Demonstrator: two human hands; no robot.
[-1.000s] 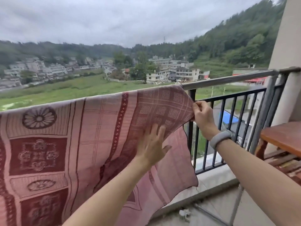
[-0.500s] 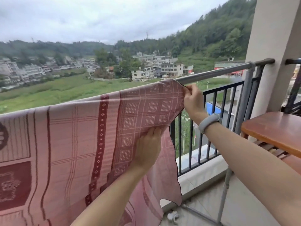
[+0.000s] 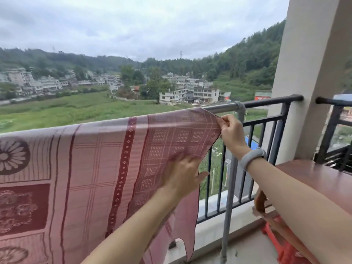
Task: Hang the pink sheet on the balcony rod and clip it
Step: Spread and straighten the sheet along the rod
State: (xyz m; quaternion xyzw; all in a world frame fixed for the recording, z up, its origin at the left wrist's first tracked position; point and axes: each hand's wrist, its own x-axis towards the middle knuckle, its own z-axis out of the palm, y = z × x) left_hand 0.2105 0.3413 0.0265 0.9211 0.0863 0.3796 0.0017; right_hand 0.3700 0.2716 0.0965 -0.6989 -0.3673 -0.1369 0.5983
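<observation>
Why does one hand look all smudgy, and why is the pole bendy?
Head view: the left hand is motion-blurred on the pink sheet, while the right hand, pinching the sheet's edge, looks sharper. The wide-angle lens bows the balcony rod. An overcast sky gives soft, flat light without hard shadows.

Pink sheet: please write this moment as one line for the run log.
pink sheet: draped over rod | right hand: pinches edge | left hand: flat on sheet | clip: none visible

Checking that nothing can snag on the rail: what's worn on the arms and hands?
Both forearms are bare, no sleeves in view. The right hand has a smooth pale grey band at the wrist. The left hand shows no gloves, rings or band.
</observation>
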